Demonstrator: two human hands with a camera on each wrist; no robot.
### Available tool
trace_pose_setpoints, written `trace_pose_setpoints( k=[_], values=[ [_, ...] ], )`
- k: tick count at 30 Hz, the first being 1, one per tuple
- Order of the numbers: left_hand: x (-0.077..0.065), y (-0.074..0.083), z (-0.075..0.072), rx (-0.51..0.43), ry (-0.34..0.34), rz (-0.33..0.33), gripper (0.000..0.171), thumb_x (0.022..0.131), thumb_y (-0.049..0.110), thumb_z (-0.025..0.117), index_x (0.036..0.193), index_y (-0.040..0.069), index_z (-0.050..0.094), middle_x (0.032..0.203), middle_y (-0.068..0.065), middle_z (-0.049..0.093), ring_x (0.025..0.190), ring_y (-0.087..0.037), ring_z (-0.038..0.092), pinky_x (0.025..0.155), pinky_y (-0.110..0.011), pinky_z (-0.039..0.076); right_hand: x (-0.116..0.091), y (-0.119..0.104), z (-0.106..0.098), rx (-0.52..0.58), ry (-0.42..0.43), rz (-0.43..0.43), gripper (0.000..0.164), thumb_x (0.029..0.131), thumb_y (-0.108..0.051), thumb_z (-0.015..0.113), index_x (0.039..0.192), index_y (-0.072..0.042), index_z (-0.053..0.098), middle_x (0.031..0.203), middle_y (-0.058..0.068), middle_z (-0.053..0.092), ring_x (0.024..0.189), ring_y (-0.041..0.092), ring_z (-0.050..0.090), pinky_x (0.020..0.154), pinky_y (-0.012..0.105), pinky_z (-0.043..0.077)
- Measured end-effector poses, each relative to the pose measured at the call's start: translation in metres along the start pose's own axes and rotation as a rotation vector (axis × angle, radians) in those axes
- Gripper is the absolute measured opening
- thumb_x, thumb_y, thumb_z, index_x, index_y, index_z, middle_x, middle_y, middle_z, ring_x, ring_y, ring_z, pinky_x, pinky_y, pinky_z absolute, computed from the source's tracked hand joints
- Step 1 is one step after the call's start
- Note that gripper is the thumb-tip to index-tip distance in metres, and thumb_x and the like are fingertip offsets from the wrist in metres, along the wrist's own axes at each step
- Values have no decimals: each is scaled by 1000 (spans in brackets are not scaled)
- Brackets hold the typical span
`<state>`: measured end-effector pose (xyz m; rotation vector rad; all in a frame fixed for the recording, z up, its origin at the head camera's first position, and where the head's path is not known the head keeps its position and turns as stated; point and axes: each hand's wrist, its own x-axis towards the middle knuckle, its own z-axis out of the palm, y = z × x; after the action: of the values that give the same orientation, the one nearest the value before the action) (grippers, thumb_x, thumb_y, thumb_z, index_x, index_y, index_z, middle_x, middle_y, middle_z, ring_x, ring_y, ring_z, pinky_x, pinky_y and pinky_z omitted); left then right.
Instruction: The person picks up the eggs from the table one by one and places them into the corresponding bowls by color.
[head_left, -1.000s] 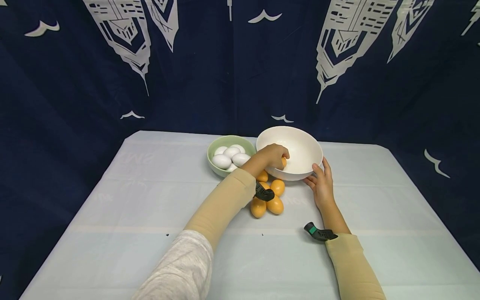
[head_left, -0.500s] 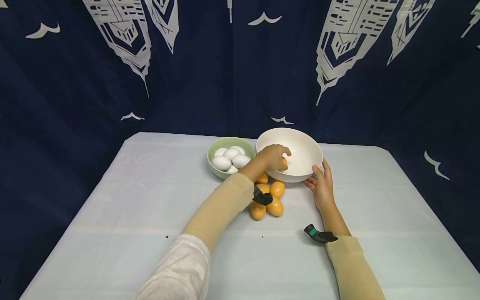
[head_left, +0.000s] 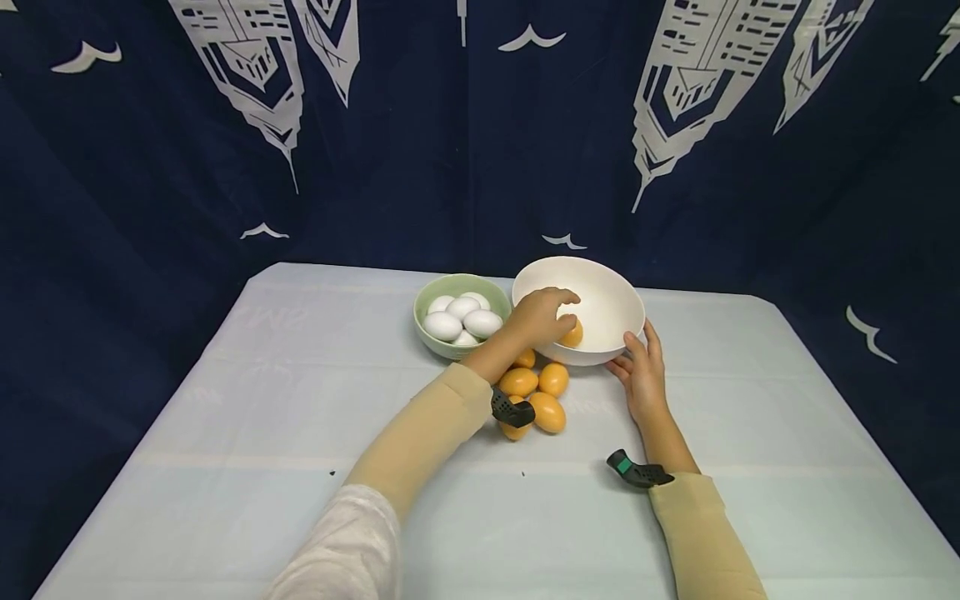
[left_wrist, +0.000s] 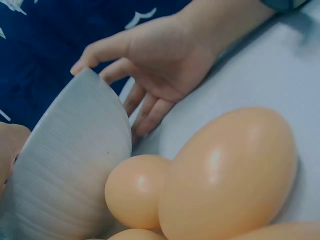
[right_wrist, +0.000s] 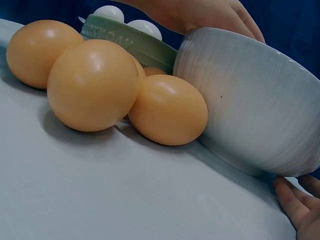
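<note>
Two stretchy beige sleeves [head_left: 416, 437] over the near part of a pale, cloth-covered worktop [head_left: 225, 500], each with a black plastic wrist mount [head_left: 637, 472]. Farther in, closer to the far edge, five glossy orange-yellow eggs [head_left: 548, 413] in a loose cluster, one half hidden behind the left mount. Beyond these, the right hand [head_left: 641, 375] clamped on the right side of a wide, white, round bowl [head_left: 611, 308], some fingertips at the rim, others low by the base. Across the bowl's left rim, the left hand [head_left: 538, 318], fingers parted; just by them, inside the bowl, a single orange-yellow egg [head_left: 573, 335], contact hard to tell. Left of the white bowl, towards the worktop's far edge, a smaller, pale green, round bowl [head_left: 433, 342] with smooth white eggs [head_left: 482, 323]. Past that edge, navy cloth [head_left: 465, 167] with white building and bird prints.
</note>
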<state>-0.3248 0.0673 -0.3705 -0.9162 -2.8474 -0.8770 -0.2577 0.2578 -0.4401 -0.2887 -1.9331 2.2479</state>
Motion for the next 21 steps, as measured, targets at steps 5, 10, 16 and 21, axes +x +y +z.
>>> trace_pose_setpoints(
  k=[5, 10, 16, 21],
  values=[
    [-14, -6, -4, -119, 19, 78, 36, 95, 19, 59, 130, 11, 61, 126, -2, 63, 111, -15, 58, 92, -20, 43, -1, -1, 1, 2, -3, 5, 68, 102, -36, 47, 158, -25, 9, 152, 17, 28, 98, 13, 60, 81, 19, 52],
    [-28, -12, -10, -249, 9, 147, 34, 96, 18, 62, 128, 7, 62, 126, -5, 64, 110, -16, 59, 94, -20, 42, 0, -1, 1, 9, -1, 5, 69, 102, -37, 48, 158, -25, 9, 153, 17, 28, 97, 12, 60, 81, 19, 52],
    [-41, -17, -16, -373, -1, 173, 31, 95, 14, 63, 124, 2, 64, 123, -8, 65, 110, -17, 59, 95, -19, 41, 1, 1, 1, 21, 1, -2, 68, 102, -35, 48, 157, -25, 11, 151, 17, 29, 95, 11, 61, 80, 19, 52],
    [-51, -18, -20, -410, -12, 155, 30, 96, 15, 61, 124, 2, 64, 123, -10, 65, 111, -17, 59, 96, -23, 43, 1, 2, 1, 13, 4, -5, 69, 101, -36, 49, 157, -25, 11, 151, 16, 30, 96, 12, 60, 80, 19, 52]
  ],
)
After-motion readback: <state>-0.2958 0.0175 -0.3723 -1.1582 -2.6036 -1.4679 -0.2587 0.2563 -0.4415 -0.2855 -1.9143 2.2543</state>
